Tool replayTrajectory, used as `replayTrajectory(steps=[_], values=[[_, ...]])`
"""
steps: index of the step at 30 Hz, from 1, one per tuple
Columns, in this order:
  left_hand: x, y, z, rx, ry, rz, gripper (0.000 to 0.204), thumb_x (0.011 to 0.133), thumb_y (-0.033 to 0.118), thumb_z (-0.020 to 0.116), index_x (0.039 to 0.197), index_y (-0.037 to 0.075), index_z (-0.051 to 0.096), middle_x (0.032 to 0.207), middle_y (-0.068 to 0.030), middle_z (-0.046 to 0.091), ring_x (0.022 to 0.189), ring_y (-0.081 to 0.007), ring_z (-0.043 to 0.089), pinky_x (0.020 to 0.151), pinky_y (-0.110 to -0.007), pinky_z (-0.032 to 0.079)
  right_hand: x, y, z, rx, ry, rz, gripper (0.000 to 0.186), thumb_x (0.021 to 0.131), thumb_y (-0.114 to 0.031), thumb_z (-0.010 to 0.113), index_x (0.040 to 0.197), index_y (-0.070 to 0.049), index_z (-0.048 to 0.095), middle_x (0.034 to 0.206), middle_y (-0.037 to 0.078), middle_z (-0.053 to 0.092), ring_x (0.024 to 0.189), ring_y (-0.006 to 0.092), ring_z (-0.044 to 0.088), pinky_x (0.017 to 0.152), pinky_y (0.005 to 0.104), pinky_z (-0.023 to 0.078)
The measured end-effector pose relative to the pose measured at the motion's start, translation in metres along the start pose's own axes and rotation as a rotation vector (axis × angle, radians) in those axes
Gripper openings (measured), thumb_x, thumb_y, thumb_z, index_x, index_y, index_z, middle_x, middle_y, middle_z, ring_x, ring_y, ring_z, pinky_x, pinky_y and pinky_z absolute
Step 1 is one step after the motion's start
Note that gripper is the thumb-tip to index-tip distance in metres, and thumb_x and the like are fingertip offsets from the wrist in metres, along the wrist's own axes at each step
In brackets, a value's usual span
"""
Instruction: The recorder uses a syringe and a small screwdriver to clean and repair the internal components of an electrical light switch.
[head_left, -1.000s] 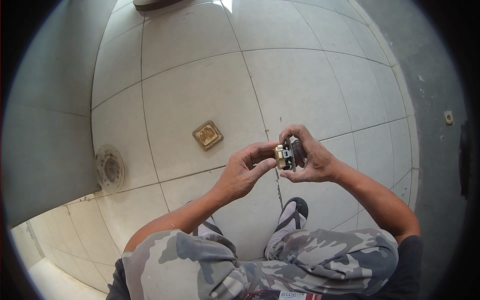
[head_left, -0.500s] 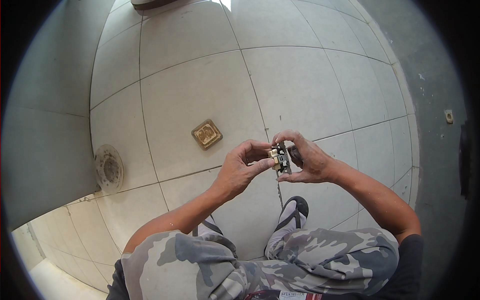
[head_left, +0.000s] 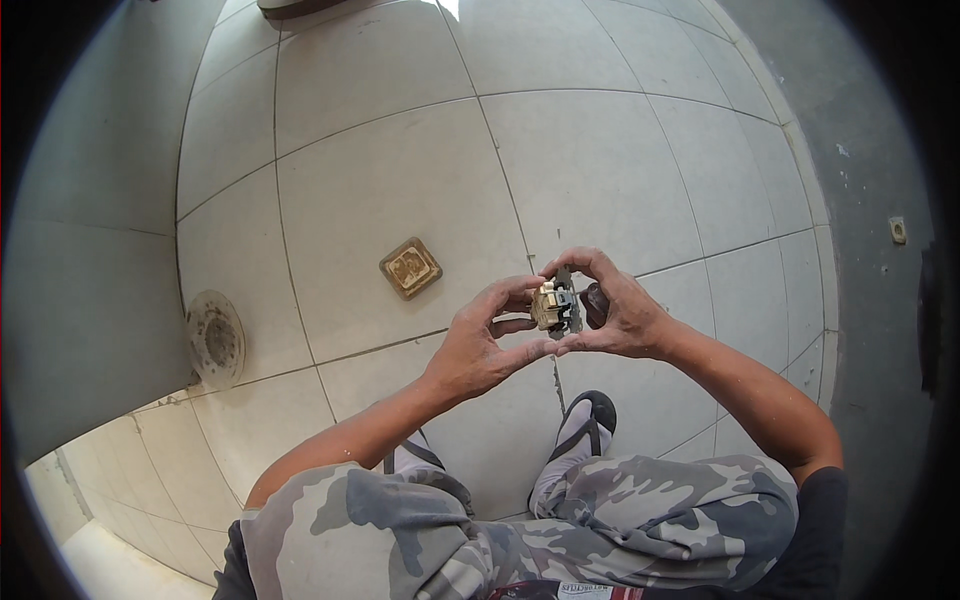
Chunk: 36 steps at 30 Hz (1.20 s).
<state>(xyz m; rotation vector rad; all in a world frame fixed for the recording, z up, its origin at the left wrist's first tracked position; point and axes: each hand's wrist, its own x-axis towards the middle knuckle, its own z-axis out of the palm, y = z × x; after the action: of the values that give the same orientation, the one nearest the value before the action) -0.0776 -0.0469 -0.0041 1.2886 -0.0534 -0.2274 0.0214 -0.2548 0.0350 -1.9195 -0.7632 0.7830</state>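
Between my two hands is a small electrical socket or switch insert with a cream plastic body (head_left: 546, 306) and a grey metal mounting plate (head_left: 573, 300). My right hand (head_left: 632, 312) grips the plate's edges between thumb and index finger. A dark rounded object (head_left: 596, 304), its kind unclear, also sits inside that hand's palm. From the left, my left hand (head_left: 482, 335) is closed around the cream body, its upper fingertips at the top and its thumb at the lower edge, close to the right thumb. Part of the insert's far side is hidden.
A square brown and beige plate (head_left: 410, 268) lies on the tiled floor ahead. A dusty round disc (head_left: 216, 340) rests by the grey panel (head_left: 100, 270) at left. On the grey wall at right is a small beige fitting (head_left: 898, 231). My sandalled feet are below my hands.
The insert has turned slightly in my hands. My left thumb has slid down from its front to the lower edge, and my right index finger has risen a little.
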Motion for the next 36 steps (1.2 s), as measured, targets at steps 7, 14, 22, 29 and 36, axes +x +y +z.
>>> replayTrajectory(steps=[7,14,22,29,36], values=[[0.002,-0.005,-0.002,0.041,0.002,0.0,0.056,0.085,0.012,0.078,0.135,0.004,0.053,0.116,-0.0094,0.055,0.108,-0.0192,0.061,0.097,-0.035,0.056,-0.003,-0.005,-0.001,0.091,-0.073,0.117,0.089,0.066,-0.041,0.092,0.133,-0.013,0.04,0.118,0.01,0.057,0.088,0.021,0.06,0.072,0.0352,0.051],[-0.001,-0.008,-0.015,0.07,-0.142,0.036,0.048,0.091,0.018,0.071,0.134,0.002,0.054,0.115,-0.0103,0.052,0.11,-0.02,0.058,0.099,-0.036,0.053,0.005,-0.014,-0.01,-0.128,-0.284,-0.029,0.069,0.075,-0.04,0.085,0.127,-0.011,0.05,0.111,0.01,0.06,0.08,0.0229,0.058,0.066,0.035,0.049],[-0.001,-0.01,-0.02,0.165,-0.227,-0.079,0.052,0.089,0.028,0.074,0.13,0.001,0.057,0.111,-0.0103,0.054,0.107,-0.0203,0.059,0.097,-0.037,0.054,0.003,-0.019,-0.005,-0.099,-0.339,-0.02,0.063,0.076,-0.036,0.084,0.125,-0.012,0.053,0.111,0.011,0.06,0.092,0.026,0.059,0.078,0.0376,0.049],[0.001,-0.01,-0.019,0.208,-0.237,-0.117,0.05,0.089,0.028,0.074,0.128,0.0,0.058,0.113,-0.0104,0.055,0.107,-0.0208,0.059,0.096,-0.037,0.055,0.005,-0.025,-0.007,-0.161,-0.413,0.03,0.06,0.078,-0.031,0.081,0.124,-0.008,0.049,0.113,0.015,0.061,0.107,0.0332,0.06,0.09,0.0434,0.049],[0.001,-0.019,-0.017,0.135,-0.19,-0.112,0.043,0.091,0.02,0.071,0.126,0.0,0.057,0.115,-0.0105,0.056,0.108,-0.0208,0.06,0.097,-0.037,0.054,0.005,-0.027,0.001,-0.163,-0.344,0.103,0.057,0.078,-0.027,0.077,0.121,-0.006,0.045,0.108,0.018,0.06,0.102,0.0354,0.059,0.087,0.0439,0.048]])
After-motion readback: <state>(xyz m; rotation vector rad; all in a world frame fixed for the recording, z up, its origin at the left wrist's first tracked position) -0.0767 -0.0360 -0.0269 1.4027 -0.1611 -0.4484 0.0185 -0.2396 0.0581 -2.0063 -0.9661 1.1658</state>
